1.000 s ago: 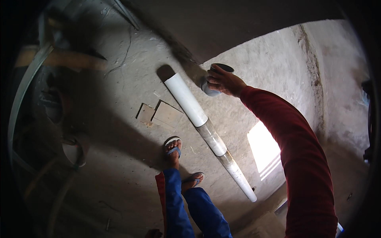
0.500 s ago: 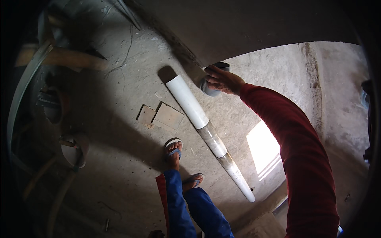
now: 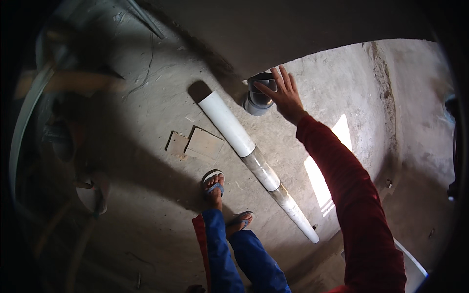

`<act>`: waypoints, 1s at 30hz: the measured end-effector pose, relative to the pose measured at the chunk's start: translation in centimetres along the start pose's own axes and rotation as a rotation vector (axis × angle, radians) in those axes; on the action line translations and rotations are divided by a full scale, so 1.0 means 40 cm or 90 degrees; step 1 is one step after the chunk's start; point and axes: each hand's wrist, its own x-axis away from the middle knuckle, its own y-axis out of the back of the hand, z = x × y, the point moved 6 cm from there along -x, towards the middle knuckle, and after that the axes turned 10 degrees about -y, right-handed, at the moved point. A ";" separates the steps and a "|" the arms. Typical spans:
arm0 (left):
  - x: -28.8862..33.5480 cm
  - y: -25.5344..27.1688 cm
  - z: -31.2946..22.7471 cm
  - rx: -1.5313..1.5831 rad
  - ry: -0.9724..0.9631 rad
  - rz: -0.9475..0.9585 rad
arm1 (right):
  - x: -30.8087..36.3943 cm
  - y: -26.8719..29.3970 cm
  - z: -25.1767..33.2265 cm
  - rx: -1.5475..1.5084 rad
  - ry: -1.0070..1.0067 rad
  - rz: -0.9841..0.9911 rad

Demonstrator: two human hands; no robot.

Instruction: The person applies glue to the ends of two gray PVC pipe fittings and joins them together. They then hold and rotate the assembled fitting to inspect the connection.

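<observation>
My right hand [image 3: 288,97], at the end of a red sleeve, is open with its fingers spread. Its thumb and fingers lie over the right side of a grey pipe fitting [image 3: 258,103], which stands upright on the floor with a dark open top. Whether the fingertips touch the fitting I cannot tell. To its left lies a long white pipe [image 3: 227,124], stretched diagonally over the concrete, with clear or worn bands along it. My left hand does not show; a small dark shape at the lower edge cannot be made out.
Two flat square tiles [image 3: 205,143] lie left of the pipe. My sandalled feet [image 3: 213,183] are near the pipe's middle. A dark panel [image 3: 312,24] overhangs the far side. At the left are a curved pale strip [image 3: 22,122] and a pan-like container [image 3: 93,193]. Thin rods [image 3: 145,18] lie at the far left.
My right hand has let go of the grey fitting and opened, its fingers spreading upward and to the right. The fitting still stands on the floor; the view has shifted slightly.
</observation>
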 end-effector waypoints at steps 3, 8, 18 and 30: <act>-0.007 0.008 -0.020 0.002 0.005 0.005 | 0.022 -0.044 0.008 -0.277 -0.126 0.072; -0.012 0.014 -0.050 -0.018 0.011 0.009 | 0.026 -0.073 0.018 -0.495 -0.345 -0.060; -0.022 0.035 -0.099 -0.044 -0.007 0.009 | -0.009 -0.142 -0.016 -0.440 -0.540 0.011; -0.039 0.062 -0.083 -0.056 0.011 0.023 | -0.086 -0.096 -0.087 -0.222 -0.448 0.084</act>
